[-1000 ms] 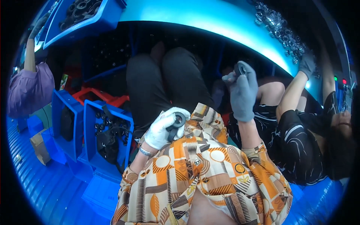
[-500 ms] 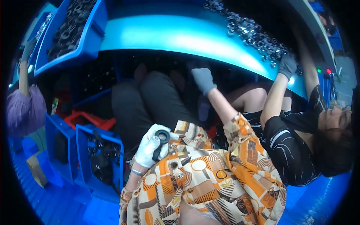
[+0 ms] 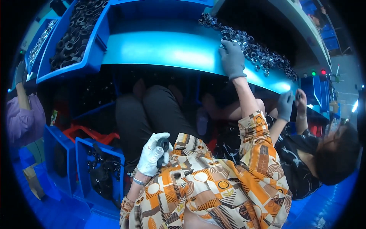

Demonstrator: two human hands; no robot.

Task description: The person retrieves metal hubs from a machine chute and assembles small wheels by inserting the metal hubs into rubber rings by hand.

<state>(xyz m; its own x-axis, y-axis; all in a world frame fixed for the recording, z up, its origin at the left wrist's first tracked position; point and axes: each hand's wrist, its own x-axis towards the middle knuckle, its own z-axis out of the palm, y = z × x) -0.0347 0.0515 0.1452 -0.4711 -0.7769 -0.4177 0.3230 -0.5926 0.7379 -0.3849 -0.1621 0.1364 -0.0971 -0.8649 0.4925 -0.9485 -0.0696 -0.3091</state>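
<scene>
My left hand (image 3: 151,155), in a white glove, is closed round black rings (image 3: 164,144) in front of my lap. One ring faces up, and more dark material shows below it between the fingers. My right hand (image 3: 232,60), in a grey glove, is over the bench at the left side of a heap of shiny metal rings (image 3: 248,42). Its fingers are bent together at the heap, and what lies between the fingertips is too small to make out.
A blue bin of black rings (image 3: 72,42) stands on the lit bench (image 3: 152,49) at left. A co-worker's gloved hand (image 3: 284,107) is close by at right. Blue crates (image 3: 100,168) and a red crate (image 3: 89,133) stand low at left; another person sits far left.
My right hand has risen from below the bench edge to the heap of metal rings. The co-worker's hand has drawn back from the heap. My left hand has turned slightly, still holding the black rings.
</scene>
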